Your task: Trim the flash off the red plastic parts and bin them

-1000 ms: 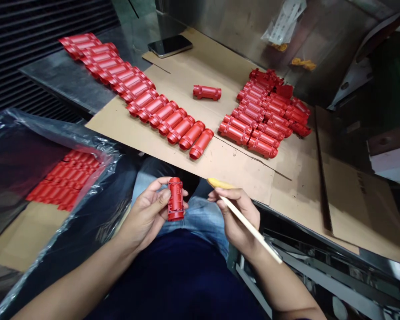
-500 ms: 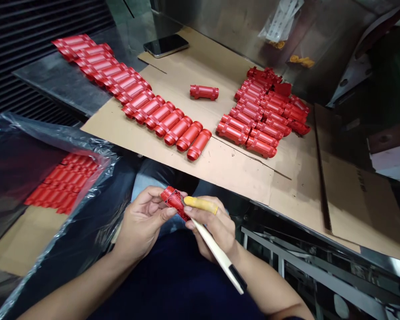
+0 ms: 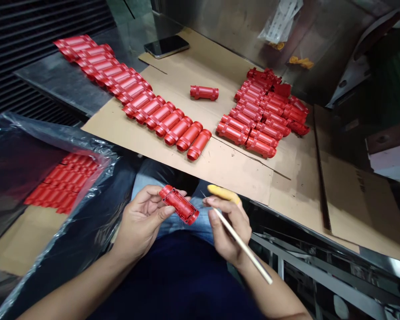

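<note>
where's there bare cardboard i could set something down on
Cardboard lies bare but for specks in front of the right-hand pile, beyond the near end of the long red row; also between the phone and the lone red part. Crowded: the row, the pile, and the lap, with the held red part and pale-handled tool over it.

The red piece point(image 3: 180, 206) hides part of the left hand point(image 3: 142, 218); the right hand point(image 3: 231, 222) covers some of the pale-handled tool point(image 3: 245, 249); print point(image 3: 281, 23) on the clear packet point(image 3: 270, 34) is too small to read; the left edge crops the plastic liner point(image 3: 58, 233)
</note>
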`<state>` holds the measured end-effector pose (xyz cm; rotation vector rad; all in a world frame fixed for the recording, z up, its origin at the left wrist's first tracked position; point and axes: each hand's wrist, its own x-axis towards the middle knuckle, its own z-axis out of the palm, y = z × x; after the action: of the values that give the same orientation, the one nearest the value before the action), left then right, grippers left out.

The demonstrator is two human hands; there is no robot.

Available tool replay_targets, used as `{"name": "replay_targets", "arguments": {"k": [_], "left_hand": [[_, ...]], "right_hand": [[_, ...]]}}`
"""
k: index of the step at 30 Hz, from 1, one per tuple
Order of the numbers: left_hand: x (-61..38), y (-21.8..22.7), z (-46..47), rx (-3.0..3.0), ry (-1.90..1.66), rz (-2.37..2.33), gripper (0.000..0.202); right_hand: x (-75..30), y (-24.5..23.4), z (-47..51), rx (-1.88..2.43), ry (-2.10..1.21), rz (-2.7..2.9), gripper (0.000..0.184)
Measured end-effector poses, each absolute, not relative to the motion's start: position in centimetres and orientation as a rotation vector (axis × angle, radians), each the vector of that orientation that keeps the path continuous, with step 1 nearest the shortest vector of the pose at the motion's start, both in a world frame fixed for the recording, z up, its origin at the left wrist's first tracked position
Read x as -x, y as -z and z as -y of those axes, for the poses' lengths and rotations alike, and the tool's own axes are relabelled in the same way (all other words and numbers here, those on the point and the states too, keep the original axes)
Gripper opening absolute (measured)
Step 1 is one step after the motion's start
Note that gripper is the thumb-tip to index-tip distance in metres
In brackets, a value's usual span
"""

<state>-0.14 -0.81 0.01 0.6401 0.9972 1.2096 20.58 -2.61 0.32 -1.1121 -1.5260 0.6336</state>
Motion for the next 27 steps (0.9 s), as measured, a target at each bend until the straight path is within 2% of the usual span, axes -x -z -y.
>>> {"name": "replay_targets", "arguments": {"k": [6,12,14,16,17,20,22,24,27], "left_hand": [[0.0,-0.6,0.7,-0.624,-1.128,-0.944,0.032],[1.1,-0.9,0.6,-0.544,-0.815,-0.87,0.036],[1.4,-0.6,0.6,-0.477,-0.806,-0.873,0.044],[1.4,-0.3,0.6,-0.44,-0.893,-0.845,0.067],[1.3,-0.2,0.6,-0.45,-0.958,-0.841,0.072],[0.8,-0.2,0.4,-0.511,-1.137,-0.901,0.053],[0.5,-0.4,0.0,-0.47,-1.175,-0.92,0.045],[0.5,-0.6,-0.4,-0.399,-1.139,-0.891,0.047],[0.7,-0.6,-0.5,-0.35,-1.062,-0.879,0.049]], "right_hand": [[-22.0,-0.3,1.7,1.251,-0.938,1.393,0.011],[-21.6,-1.5,-0.8,1.23,-1.805,1.095,0.037],[-21.1,-1.5,-1.0,1.216,-1.944,1.0,0.043],[-20.6,-1.2,-0.7,1.22,-1.936,0.915,0.047],[-20.3,-1.1,-0.4,1.221,-1.918,0.894,0.047],[-20.0,-1.0,0.7,1.226,-1.763,1.078,0.04],[-20.3,-1.4,1.2,1.22,-1.423,1.39,0.027],[-20.9,-1.9,1.6,1.119,-1.035,1.646,0.009],[-21.4,-2.2,2.0,0.872,-0.802,1.788,0.035]]}}
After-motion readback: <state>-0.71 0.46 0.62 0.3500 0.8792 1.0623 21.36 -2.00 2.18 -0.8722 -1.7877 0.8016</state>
